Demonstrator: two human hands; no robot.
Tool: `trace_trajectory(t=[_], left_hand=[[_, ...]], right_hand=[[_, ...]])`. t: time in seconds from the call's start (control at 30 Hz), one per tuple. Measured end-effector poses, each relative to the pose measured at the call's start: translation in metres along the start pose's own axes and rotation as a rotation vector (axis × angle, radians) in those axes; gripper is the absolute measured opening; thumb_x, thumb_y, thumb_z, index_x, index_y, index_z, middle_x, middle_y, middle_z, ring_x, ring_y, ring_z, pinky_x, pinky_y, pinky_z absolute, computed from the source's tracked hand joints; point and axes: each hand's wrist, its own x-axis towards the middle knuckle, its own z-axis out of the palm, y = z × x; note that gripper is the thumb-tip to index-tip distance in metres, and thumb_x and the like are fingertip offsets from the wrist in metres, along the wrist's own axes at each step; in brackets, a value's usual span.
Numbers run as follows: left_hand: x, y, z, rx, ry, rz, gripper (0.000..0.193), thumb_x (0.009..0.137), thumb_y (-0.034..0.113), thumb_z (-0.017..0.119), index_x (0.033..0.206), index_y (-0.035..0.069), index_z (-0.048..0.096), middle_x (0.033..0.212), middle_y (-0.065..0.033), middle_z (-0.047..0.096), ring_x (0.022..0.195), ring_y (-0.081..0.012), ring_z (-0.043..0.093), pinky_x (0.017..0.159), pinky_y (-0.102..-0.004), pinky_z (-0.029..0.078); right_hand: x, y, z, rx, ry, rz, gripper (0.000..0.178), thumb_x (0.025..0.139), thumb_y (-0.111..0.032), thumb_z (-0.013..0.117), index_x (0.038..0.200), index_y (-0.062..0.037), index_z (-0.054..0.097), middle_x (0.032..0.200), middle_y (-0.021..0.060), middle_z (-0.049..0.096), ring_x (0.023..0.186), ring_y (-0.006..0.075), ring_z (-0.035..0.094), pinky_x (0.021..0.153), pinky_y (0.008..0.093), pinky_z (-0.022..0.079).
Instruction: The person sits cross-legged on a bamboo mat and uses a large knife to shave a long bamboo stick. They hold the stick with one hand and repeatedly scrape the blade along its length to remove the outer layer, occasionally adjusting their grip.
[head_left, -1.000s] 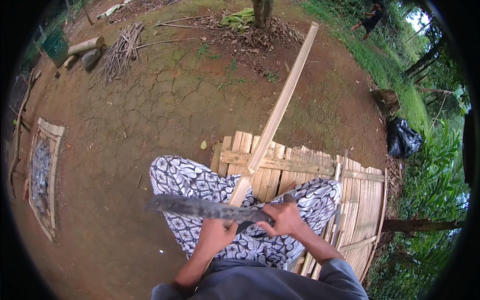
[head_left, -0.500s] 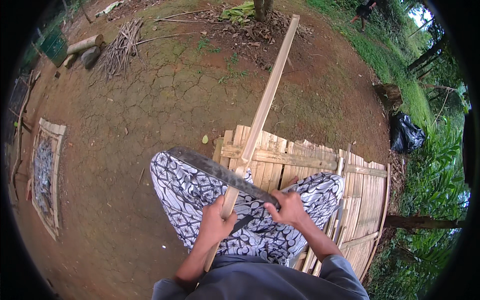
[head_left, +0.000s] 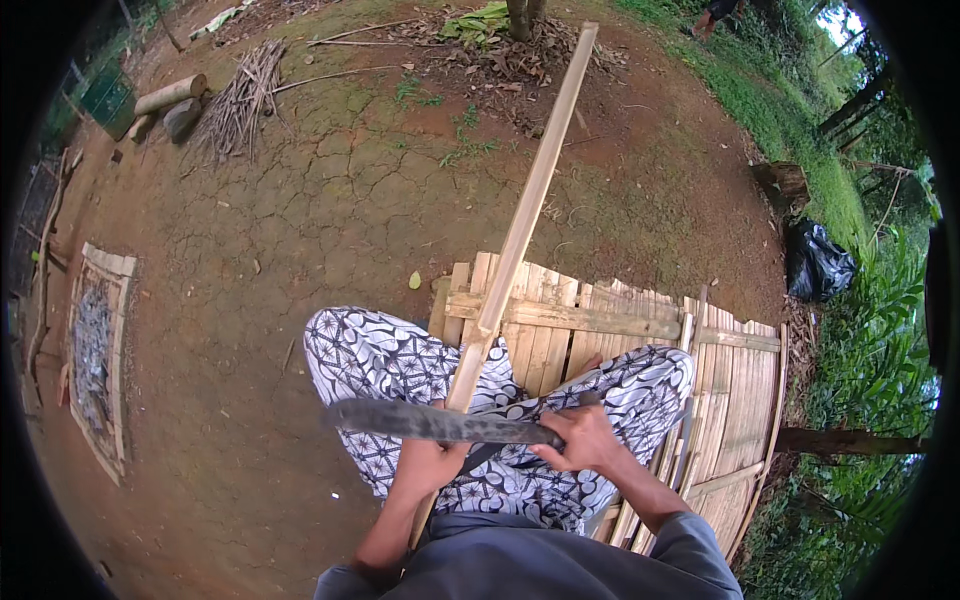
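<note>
My left hand [head_left: 427, 465] is closed around the lower part of a long split bamboo strip [head_left: 535, 190], which slants away from my lap toward the far right. A node crosses the strip just beyond my knees. In my right hand [head_left: 580, 437] is the handle of a machete [head_left: 430, 421]. Its dark, wide blade points left, lies across the view above my left hand and hides part of that hand and of the strip; the tip is slightly blurred. Whether the blade touches the bamboo I cannot tell. Both hands are over my patterned black-and-white cloth [head_left: 380, 350].
I sit on a slatted bamboo platform [head_left: 730, 400], with loose strips at my right. A bamboo-framed ash pit [head_left: 125, 300] lies left. Beyond are piled sticks [head_left: 240, 100], a log [head_left: 170, 93], a green bin [head_left: 108, 105], a black plastic bag [head_left: 818, 262] and a stump [head_left: 785, 185]. A person stands far right.
The machete has come nearer to me and swung from a slant to nearly level, its tip dropping toward my left forearm. My left hand still grips the bamboo strip.
</note>
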Motion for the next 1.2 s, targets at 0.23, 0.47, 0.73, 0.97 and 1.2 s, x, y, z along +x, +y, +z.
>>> trace_trajectory(t=[0.23, 0.47, 0.73, 0.97, 1.2], left_hand=[[0.006, 0.003, -0.002, 0.008, 0.007, -0.108, 0.016, 0.075, 0.005, 0.062, 0.09, 0.0, 0.058, 0.07, -0.0107, 0.058, 0.064, -0.0218, 0.057, 0.062, -0.0345, 0.048], [0.01, 0.015, -0.01, 0.096, -0.004, -0.153, 0.021, 0.073, 0.004, 0.066, 0.093, -0.001, 0.06, 0.074, -0.0154, 0.063, 0.06, -0.0271, 0.061, 0.058, -0.0352, 0.05], [-0.001, 0.019, -0.015, 0.169, -0.015, -0.14, 0.022, 0.072, 0.008, 0.065, 0.09, -0.003, 0.057, 0.064, -0.0197, 0.06, 0.06, -0.0373, 0.064, 0.057, -0.0403, 0.05], [0.004, 0.019, -0.013, 0.201, 0.037, -0.006, 0.022, 0.072, 0.007, 0.066, 0.088, -0.004, 0.056, 0.065, -0.0238, 0.06, 0.063, -0.0434, 0.062, 0.059, -0.0442, 0.05], [0.004, 0.014, -0.017, 0.249, -0.019, 0.036, 0.021, 0.07, 0.005, 0.064, 0.088, -0.003, 0.059, 0.063, -0.0179, 0.061, 0.059, -0.0327, 0.065, 0.058, -0.0374, 0.051]], right_hand=[[0.008, -0.01, -0.024, 0.043, -0.072, 0.127, 0.038, 0.084, -0.047, 0.061, 0.08, -0.0094, 0.063, 0.053, 0.0088, 0.059, 0.048, 0.0282, 0.061, 0.052, 0.0393, 0.05], [0.01, 0.03, -0.025, -0.021, 0.032, 0.128, 0.038, 0.083, -0.045, 0.06, 0.079, -0.0079, 0.063, 0.052, 0.0069, 0.056, 0.045, 0.0282, 0.057, 0.047, 0.0398, 0.047], [0.019, 0.029, -0.036, -0.263, 0.026, -0.012, 0.046, 0.083, -0.056, 0.058, 0.084, -0.0111, 0.067, 0.054, 0.0081, 0.06, 0.048, 0.0242, 0.061, 0.061, 0.0375, 0.053], [0.03, 0.012, -0.047, -0.287, 0.068, -0.136, 0.046, 0.086, -0.055, 0.057, 0.077, -0.0102, 0.064, 0.05, 0.0066, 0.057, 0.041, 0.0227, 0.055, 0.049, 0.0372, 0.048], [0.035, -0.009, -0.055, -0.318, 0.047, -0.132, 0.051, 0.088, -0.059, 0.052, 0.08, -0.0097, 0.063, 0.051, 0.0052, 0.057, 0.038, 0.02, 0.052, 0.045, 0.0384, 0.043]])
